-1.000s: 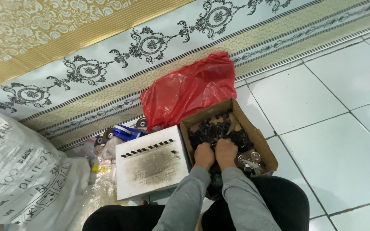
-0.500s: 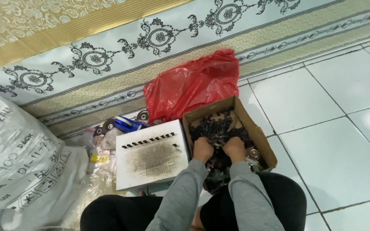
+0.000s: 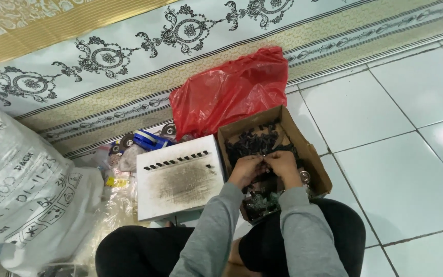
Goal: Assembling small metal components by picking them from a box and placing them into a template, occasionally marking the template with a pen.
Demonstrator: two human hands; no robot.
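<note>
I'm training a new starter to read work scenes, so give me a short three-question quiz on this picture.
1. True or false: both hands, the left hand and the right hand, are over the cardboard box.
2. What lies just left of the box? A) a white board with a row of small dark pieces B) a metal bucket C) a laptop
3. What colour is the plastic bag behind the box?

Key: 1 true; 2 A; 3 red.
</note>
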